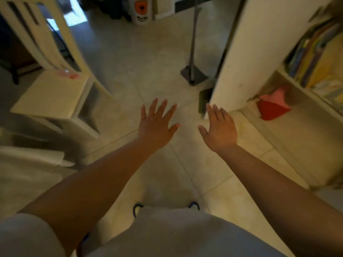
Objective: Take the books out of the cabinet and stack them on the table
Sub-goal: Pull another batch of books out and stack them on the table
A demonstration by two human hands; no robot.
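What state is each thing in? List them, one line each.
left hand: open, fingers spread, holding nothing.
right hand: open, empty, near the door's edge.
cabinet door: swung open.
books: still on the cabinet shelf, standing packed together.
red and pink item: lying on the lower shelf.
chair: upright; something small and pink on its seat, blurred.

left hand [157,125]: bare, no rings or watch | right hand [219,128]: bare | forearms: uncovered | top: grey, short sleeve [24,236] | shoes [138,208]: dark with blue trim
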